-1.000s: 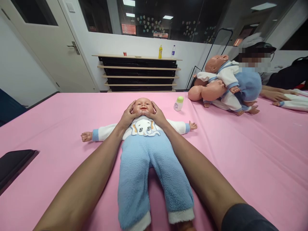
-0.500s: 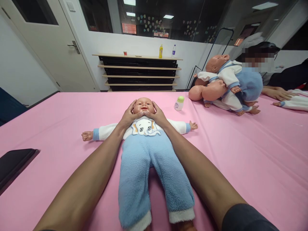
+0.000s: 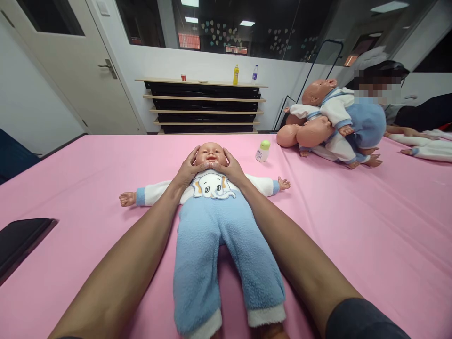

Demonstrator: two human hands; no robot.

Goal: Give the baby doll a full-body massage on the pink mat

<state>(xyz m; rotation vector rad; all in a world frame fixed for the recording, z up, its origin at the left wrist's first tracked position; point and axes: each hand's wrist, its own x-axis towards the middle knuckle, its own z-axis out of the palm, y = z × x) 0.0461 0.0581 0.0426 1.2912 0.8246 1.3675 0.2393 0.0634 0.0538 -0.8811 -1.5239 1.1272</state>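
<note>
A baby doll [image 3: 212,221] in blue fleece trousers and a white top with an elephant face lies on its back, arms spread wide. My left hand [image 3: 190,168] cups one side of its head, fingers along the cheek and thumb under the chin. On the opposite side, my right hand [image 3: 231,168] mirrors this grip. The two thumbs come close together below the doll's mouth. Both hands are closed around the head, and the fingertips behind it are partly hidden. A small white bottle with a green cap [image 3: 262,151] stands right of the doll's head.
The pink-covered table [image 3: 353,226] carries a pile of dolls [image 3: 335,117] at the back right. Beside them is another person [image 3: 420,113], near another doll's white sleeve [image 3: 434,151]. A black flat case [image 3: 24,242] lies at the left edge. Stacked shelves [image 3: 203,99] stand behind.
My hands keep the same hold on the doll's head. At the right, the other person's hand has shifted slightly over the white cloth.
</note>
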